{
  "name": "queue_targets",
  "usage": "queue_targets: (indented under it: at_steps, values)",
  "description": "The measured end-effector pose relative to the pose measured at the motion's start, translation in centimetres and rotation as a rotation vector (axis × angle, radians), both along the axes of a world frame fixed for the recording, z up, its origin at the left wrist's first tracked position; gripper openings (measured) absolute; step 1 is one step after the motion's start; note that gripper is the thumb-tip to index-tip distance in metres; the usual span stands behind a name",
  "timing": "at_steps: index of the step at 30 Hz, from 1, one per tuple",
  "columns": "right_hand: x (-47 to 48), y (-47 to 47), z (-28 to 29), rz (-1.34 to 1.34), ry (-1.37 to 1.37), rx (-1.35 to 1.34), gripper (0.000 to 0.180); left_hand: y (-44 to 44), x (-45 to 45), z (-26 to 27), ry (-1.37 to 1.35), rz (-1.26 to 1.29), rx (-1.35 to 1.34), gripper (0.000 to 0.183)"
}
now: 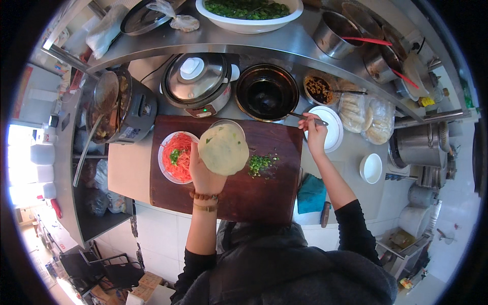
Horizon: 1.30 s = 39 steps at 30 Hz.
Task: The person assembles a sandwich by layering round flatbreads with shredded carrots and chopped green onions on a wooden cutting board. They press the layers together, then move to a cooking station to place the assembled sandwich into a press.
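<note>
My left hand (206,171) holds up a round, pale flatbread (223,150) with green flecks, above the dark wooden cutting board (263,202). Just behind the flatbread shows part of a small round container (237,126). My right hand (315,131) grips the dark handle of a utensil (295,114), whose far end reaches into a dark round pan (240,97) of dark liquid; its tip is hidden. Left of my left hand, a white bowl (163,173) holds shredded carrot (175,146) topped with chopped greens. Chopped scallion (259,164) lies on the board.
A lidded electric cooker (198,87) and a grey pot (139,110) with a skimmer stand behind left. White plates (335,139), a bowl of sauce (320,89) and bagged flatbreads (350,110) sit right. A teal cloth (311,194) and a knife (325,214) lie near the front edge. A steel shelf (244,48) overhangs.
</note>
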State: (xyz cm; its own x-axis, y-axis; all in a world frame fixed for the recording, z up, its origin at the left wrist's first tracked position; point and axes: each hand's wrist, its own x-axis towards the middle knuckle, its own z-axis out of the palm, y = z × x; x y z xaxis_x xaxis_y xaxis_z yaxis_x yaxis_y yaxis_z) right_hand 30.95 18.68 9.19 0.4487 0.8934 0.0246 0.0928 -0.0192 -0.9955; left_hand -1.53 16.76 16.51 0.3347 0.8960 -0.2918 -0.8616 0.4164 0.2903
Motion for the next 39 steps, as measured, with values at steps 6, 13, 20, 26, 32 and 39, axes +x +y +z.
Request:
queue_targets:
  at_steps: [6,13,20,26,32,39]
  values:
    - [-0.1,-1.4,6.8,0.066,-0.015,0.134,0.026,4.8,3.1,-2.8,-0.070,-0.030,-0.067,0.071]
    - [-1.5,-6.4,16.2,0.278,-0.357,0.159,0.026,8.2,8.2,-1.7,-0.293,-0.114,-0.147,0.073]
    - [-0.8,-9.6,19.4,0.683,-1.157,0.610,0.030,7.0,7.9,-0.6,-0.401,-0.194,-0.098,0.077]
    - [-1.9,-10.4,17.3,0.168,-0.118,0.397,0.026,6.7,7.8,-1.0,-0.451,-0.265,-0.037,0.076]
    - [1.3,-6.3,11.6,-0.149,0.834,0.046,0.028,5.1,7.3,-2.1,-0.456,-0.185,-0.121,0.075]
    - [1.0,2.2,-1.9,-0.111,0.503,-0.033,0.025,-1.0,4.0,-0.7,-0.629,-0.190,0.069,0.071]
